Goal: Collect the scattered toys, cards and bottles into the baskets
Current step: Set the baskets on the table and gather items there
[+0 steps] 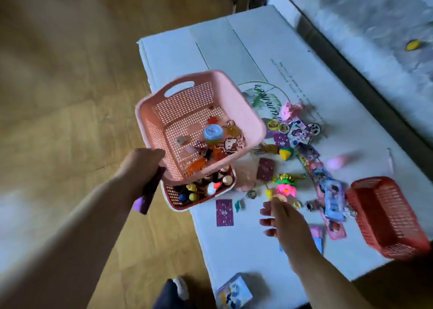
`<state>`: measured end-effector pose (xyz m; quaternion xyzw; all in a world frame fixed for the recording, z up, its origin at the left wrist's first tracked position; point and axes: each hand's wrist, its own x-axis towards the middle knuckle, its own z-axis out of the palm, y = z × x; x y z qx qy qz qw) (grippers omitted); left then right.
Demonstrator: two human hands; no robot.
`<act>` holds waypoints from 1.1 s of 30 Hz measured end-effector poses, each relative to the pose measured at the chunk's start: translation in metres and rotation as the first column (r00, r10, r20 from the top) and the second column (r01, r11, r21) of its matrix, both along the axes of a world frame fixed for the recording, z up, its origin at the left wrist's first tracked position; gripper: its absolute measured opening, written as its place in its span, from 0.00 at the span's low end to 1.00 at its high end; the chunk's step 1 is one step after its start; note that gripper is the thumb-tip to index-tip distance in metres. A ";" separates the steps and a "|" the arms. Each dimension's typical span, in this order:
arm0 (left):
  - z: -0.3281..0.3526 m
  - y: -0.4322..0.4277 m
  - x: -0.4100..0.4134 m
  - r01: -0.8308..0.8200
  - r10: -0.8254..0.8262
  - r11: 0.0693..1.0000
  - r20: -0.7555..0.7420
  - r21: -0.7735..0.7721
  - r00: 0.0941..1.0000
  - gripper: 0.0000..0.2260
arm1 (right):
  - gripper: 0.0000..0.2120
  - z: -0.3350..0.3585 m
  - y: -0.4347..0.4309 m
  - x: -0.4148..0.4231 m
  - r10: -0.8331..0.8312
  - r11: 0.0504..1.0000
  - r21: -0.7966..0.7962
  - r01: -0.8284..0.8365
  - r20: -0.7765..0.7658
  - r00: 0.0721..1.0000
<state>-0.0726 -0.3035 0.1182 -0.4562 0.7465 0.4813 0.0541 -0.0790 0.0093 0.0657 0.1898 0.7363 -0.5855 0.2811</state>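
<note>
Pink basket (178,108) (grip: left hand (140,165)) overhangs board edge (155,59).

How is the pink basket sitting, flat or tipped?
Tipped. The left hand holds the basket by its rim; toys lie in its low corner.

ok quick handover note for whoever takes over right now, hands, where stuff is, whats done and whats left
Left hand grips the rim of the pink basket, which is lifted and tilted; a dark purple card is in the same grip.
Right hand is open, reaching toward the pink flower toy, holding nothing I can make out.
Done: small toys and a blue-lidded jar are in the pink basket; bottles sit in the small basket beneath it.
Left: cards and toys scattered on the white board; the red basket looks empty.
</note>
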 end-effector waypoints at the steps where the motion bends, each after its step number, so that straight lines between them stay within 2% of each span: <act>1: -0.003 -0.004 -0.011 -0.075 0.075 0.997 -0.038 0.023 0.996 0.09 | 0.13 0.000 0.001 -0.013 0.024 1.000 0.007 -0.024 -0.031 0.999; 4: -0.021 -0.017 -0.046 -0.221 0.227 0.972 -0.076 0.078 0.971 0.06 | 0.13 -0.012 0.006 -0.051 0.046 0.998 0.037 -0.044 -0.072 0.996; 9: -0.074 -0.040 -0.103 -0.282 0.280 0.957 0.046 0.062 0.959 0.10 | 0.11 -0.043 -0.007 -0.067 0.026 0.992 0.125 -0.018 -0.062 0.998; 13: -0.115 -0.061 -0.125 -0.299 0.289 0.951 0.115 0.079 0.950 0.09 | 0.07 -0.063 -0.028 -0.064 0.053 0.977 0.209 -0.037 -0.071 0.996; 15: -0.136 -0.072 -0.130 -0.289 0.278 0.954 0.121 0.079 0.953 0.14 | 0.06 -0.076 -0.040 -0.064 0.082 0.956 0.287 -0.058 -0.071 0.994; 18: -0.155 -0.079 -0.127 -0.214 0.203 0.975 0.144 0.064 0.968 0.16 | 0.02 -0.091 -0.055 -0.068 0.140 0.912 0.401 -0.088 -0.103 0.985; 20: -0.159 -0.082 -0.121 -0.153 0.147 0.988 0.166 0.029 0.975 0.19 | 0.07 -0.102 -0.062 -0.074 0.205 0.864 0.486 -0.128 -0.108 0.973; 23: -0.151 -0.080 -0.109 -0.039 0.041 0.999 0.195 -0.015 0.980 0.25 | 0.20 -0.127 -0.068 -0.081 0.287 0.781 0.588 -0.209 -0.040 0.957; 26: -0.139 -0.076 -0.095 0.039 -0.021 0.994 0.173 -0.100 0.985 0.31 | 0.29 -0.147 -0.073 -0.084 0.374 0.696 0.653 -0.299 0.026 0.927; 30: -0.110 -0.050 -0.080 0.072 -0.060 0.986 0.080 -0.151 0.995 0.13 | 0.40 -0.158 -0.080 -0.088 0.457 0.655 0.671 -0.348 0.014 0.889; 33: -0.101 -0.032 -0.072 0.125 -0.125 0.979 0.011 -0.162 0.992 0.08 | 0.41 -0.160 -0.081 -0.092 0.434 0.691 0.640 -0.337 0.006 0.901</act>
